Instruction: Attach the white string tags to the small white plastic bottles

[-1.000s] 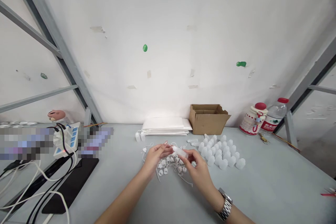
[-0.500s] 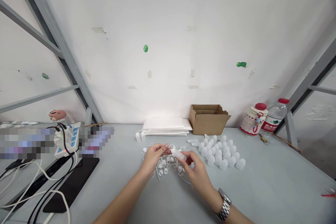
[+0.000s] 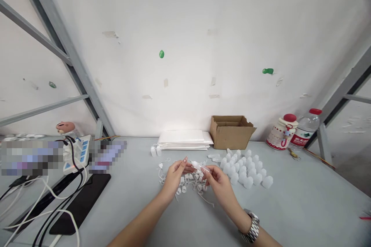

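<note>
A small translucent white bottle is held tilted above the desk between my two hands. My right hand grips its body between thumb and fingers. At its capped end, my left hand is closed, fingertips pinched around the white corded cap; the fingers partly hide the cord. Below lies a loose heap of white caps with cords, partly covered by my hands. To the right, several translucent bottles stand in a close group, and a couple more lie on their sides.
Two capped bottles stand beside a stack of white sheets. Behind are a cardboard box, a decorated flask and a water bottle. At left lie a power strip, cables and a black phone-like slab.
Both hands and the bottle have shifted slightly right in view. The left fingertips now point further upward near the cap, and the right fingers sit closer around the bottle body.
</note>
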Demonstrator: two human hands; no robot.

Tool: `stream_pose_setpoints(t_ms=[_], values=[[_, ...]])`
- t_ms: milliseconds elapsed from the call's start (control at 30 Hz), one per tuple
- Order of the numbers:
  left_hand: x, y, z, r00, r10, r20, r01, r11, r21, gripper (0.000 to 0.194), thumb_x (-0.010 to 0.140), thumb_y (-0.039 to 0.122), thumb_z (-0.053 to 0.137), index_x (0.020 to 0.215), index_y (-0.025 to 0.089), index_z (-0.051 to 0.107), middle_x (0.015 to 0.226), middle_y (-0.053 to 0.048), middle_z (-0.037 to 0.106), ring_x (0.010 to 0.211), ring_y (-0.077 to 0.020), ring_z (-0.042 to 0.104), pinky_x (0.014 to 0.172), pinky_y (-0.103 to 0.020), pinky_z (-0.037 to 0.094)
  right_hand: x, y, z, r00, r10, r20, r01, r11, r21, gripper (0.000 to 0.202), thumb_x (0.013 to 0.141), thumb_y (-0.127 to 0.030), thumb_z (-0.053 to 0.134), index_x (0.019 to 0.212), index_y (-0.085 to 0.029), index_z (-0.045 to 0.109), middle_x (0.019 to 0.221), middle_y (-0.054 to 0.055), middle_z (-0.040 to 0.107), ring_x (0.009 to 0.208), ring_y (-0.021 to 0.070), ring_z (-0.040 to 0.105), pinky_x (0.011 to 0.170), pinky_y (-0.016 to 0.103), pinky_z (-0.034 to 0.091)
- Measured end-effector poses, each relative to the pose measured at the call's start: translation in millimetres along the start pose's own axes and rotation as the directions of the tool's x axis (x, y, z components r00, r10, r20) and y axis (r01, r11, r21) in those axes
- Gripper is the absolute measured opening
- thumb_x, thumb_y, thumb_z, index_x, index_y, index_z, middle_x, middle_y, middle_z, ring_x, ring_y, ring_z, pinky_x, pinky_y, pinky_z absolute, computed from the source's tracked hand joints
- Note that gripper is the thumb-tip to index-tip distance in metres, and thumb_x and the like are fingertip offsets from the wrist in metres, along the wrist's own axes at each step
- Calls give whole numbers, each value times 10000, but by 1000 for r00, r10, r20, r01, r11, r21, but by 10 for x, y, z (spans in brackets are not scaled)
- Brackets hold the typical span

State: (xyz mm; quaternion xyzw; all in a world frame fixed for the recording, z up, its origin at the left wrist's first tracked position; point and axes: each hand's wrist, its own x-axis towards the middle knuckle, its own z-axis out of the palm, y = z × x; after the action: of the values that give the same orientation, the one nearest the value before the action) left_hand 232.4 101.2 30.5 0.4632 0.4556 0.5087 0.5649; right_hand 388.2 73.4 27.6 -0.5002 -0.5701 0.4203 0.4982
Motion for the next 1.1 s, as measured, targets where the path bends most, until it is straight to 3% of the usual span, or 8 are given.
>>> stream_pose_setpoints(t_ms=[200,500,600,733,833,900,967,1100], values=[[-32,34,16,980,10,201,-21,998,51,351,621,466,679,756,142,691,797,-70,708,835,-234,629,805,-332,451,4,73,47,994,34,102,-41,997,70,406,788,-573,447,730,-184,545,596,-14,539,523,131,512,524,251,420],[-98,96,44,975,16,222,-7,999,-42,358,589,414,719,822,143,693,920,-103,695,874,-255,621,809,-362,460,-33,74,121,972,45,232,-68,993,92,396,807,-555,429,710,-181,520,541,-30,503,495,125,499,499,246,424],[-63,185,-23,992,65,107,-70,997,45,293,629,405,682,804,171,699,879,-91,707,843,-255,638,777,-352,487,-37,84,101,974,31,222,-54,994,98,422,822,-560,391,804,-172,558,561,-21,521,506,132,508,509,254,435],[119,350,-438,927,269,-260,-212,950,229,328,662,386,637,905,166,656,1028,-87,668,989,-251,586,875,-332,441,-44,92,73,975,16,224,-33,997,69,479,837,-563,350,963,-162,580,601,-5,538,546,144,525,537,261,447],[272,412,-931,736,430,-522,-252,890,379,358,686,378,599,963,151,610,1069,-94,645,1000,-221,581,901,-312,416,-54,89,72,973,15,232,-24,999,37,494,841,-567,332,976,-165,585,609,-1,533,559,149,528,548,261,452],[334,412,-1236,673,439,-596,-123,860,495,318,715,357,562,963,163,604,1055,-87,649,955,-202,603,865,-296,430,-61,91,80,971,23,236,-31,999,30,483,842,-562,336,971,-167,583,608,-4,527,556,147,523,544,260,449],[363,387,-1458,683,387,-620,117,779,616,271,731,339,542,943,185,609,1003,-72,668,933,-204,611,834,-304,430,-68,91,86,970,35,241,-46,998,39,457,846,-544,348,961,-168,582,606,-7,524,549,143,517,536,257,445],[394,292,-1618,727,318,-609,241,711,660,167,658,277,608,776,161,629,835,-100,693,857,-268,619,758,-350,429,-79,66,86,967,53,248,-70,996,62,426,843,-523,381,943,-163,586,599,-16,521,533,134,510,523,256,438]])
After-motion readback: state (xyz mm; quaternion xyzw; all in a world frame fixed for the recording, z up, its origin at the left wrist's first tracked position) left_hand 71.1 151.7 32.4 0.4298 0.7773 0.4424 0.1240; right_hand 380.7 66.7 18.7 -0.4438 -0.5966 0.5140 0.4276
